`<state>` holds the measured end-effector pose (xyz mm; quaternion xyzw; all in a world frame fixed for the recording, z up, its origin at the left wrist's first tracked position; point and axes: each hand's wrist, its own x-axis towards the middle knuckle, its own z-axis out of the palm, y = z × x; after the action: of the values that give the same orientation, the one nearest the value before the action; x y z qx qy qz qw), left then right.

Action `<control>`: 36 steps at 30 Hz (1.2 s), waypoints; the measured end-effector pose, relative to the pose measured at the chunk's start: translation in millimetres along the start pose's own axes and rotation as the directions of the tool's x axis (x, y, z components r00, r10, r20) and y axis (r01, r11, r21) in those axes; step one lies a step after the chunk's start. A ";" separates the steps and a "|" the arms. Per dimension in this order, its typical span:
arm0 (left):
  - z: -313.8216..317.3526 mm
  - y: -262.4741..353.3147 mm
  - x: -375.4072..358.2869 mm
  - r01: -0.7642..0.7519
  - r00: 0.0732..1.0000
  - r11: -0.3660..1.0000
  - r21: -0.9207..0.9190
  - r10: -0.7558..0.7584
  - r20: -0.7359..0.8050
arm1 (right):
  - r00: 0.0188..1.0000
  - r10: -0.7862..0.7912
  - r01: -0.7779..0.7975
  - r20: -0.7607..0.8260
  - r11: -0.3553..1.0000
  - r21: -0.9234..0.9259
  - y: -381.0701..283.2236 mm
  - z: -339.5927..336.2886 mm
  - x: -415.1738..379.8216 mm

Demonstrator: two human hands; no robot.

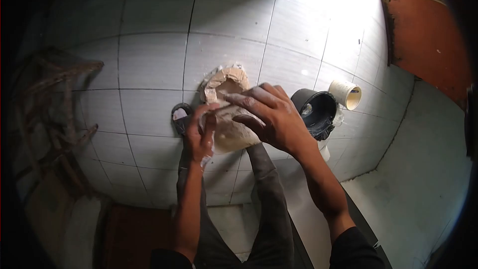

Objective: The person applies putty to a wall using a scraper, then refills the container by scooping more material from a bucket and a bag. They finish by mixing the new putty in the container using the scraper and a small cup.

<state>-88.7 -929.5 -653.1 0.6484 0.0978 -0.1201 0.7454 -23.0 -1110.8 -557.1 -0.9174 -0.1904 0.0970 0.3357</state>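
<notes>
A paper sack [238,75] with a rolled-down rim stands on the floor between my feet, and pale powder shows inside its mouth. Over the sack, my right hand [271,112] is open, its fingers stretched to the left and dusted with white powder. My left hand [200,132] is at the sack's left side, fingers curved and apart from the thumb. The fingertips of the two hands overlap in this view. Much of the sack's front is hidden behind my right hand. White residue marks my left wrist.
A black bucket [298,100] sits right of the sack, with a cream tub [341,89] lying beside it. At the left is a wooden frame [69,94]. A low wall [413,139] runs along the right, and an orange-red panel [423,40] stands beyond. Tiles [149,65] cover the floor.
</notes>
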 end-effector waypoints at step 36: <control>20.7 417.0 -128.8 -0.164 0.969 0.985 -0.059 0.172 0.177 | 0.891 -0.179 0.018 -0.417 0.932 -0.361 -345.6 -274.0 -112.0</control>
<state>-84.1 -889.0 -218.1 0.6240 -0.0231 -0.1126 0.7729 -139.3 -1073.3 -118.7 -0.9487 -0.1702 -0.1673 0.2073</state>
